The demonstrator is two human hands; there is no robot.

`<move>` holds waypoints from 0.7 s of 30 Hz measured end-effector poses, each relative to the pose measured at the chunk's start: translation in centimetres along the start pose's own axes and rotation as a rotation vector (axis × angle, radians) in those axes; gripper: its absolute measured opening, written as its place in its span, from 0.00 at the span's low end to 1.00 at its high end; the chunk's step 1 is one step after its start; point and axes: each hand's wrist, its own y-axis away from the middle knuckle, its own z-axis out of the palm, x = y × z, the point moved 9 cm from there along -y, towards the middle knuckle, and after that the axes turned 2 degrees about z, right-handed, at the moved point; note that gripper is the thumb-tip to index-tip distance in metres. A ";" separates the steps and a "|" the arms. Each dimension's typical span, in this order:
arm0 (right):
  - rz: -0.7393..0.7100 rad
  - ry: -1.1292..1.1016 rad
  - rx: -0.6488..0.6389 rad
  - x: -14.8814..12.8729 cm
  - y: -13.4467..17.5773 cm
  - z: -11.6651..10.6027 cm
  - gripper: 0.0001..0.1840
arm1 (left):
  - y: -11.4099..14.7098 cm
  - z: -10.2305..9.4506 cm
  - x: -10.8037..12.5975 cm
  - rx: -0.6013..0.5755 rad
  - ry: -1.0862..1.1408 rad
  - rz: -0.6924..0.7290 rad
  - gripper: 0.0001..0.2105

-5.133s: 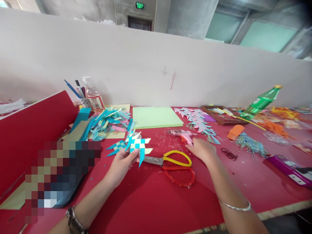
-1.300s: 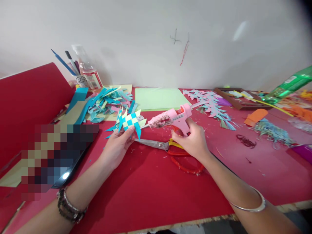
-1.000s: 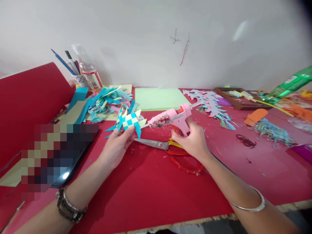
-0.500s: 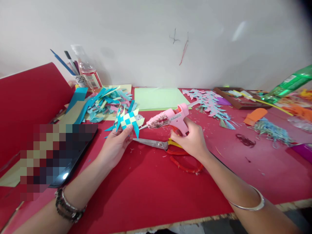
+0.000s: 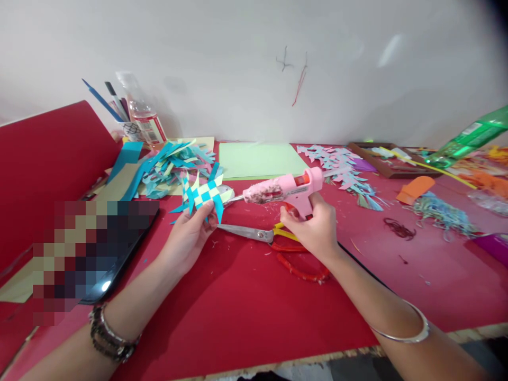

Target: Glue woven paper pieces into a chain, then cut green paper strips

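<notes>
My left hand [image 5: 191, 227] pinches a woven paper piece [image 5: 204, 197] of blue and pale yellow strips, its loose ends pointing out. My right hand [image 5: 315, 227] is wrapped round the handle of a pink hot glue gun [image 5: 293, 190]. The gun's metal nozzle points left, close to the right side of the woven piece; whether they touch I cannot tell. A glue stick [image 5: 337, 171] sticks out of the gun's back. Under the gun lie scissors [image 5: 254, 233] with red and yellow handles, partly hidden by my right hand.
Cut paper strips [image 5: 170, 169] are heaped at the back left, near a plastic bottle [image 5: 145, 119] and a pen cup [image 5: 130, 129]. A phone [image 5: 115, 264] lies left. Pale green paper [image 5: 257, 160] and a pink-blue paper garland [image 5: 345, 169] lie behind. A green bottle [image 5: 468, 137] leans at right.
My right hand has drawn the glue gun slightly to the right, away from the woven paper piece. The piece has tilted a little in my left hand, which otherwise stays in place.
</notes>
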 end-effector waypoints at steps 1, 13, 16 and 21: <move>-0.013 0.006 -0.002 -0.1 0.0 0.1 0.08 | 0.0 0.0 0.0 0.000 0.002 0.001 0.05; -0.031 0.046 -0.026 -0.4 0.1 0.4 0.07 | 0.2 0.2 -0.2 0.014 -0.009 -0.039 0.08; -0.028 0.057 -0.036 -0.4 0.1 0.5 0.07 | 0.3 0.2 0.1 0.023 -0.002 -0.027 0.08; -0.038 0.057 -0.039 -0.5 0.2 0.6 0.08 | 0.5 0.5 0.2 0.018 -0.011 -0.026 0.07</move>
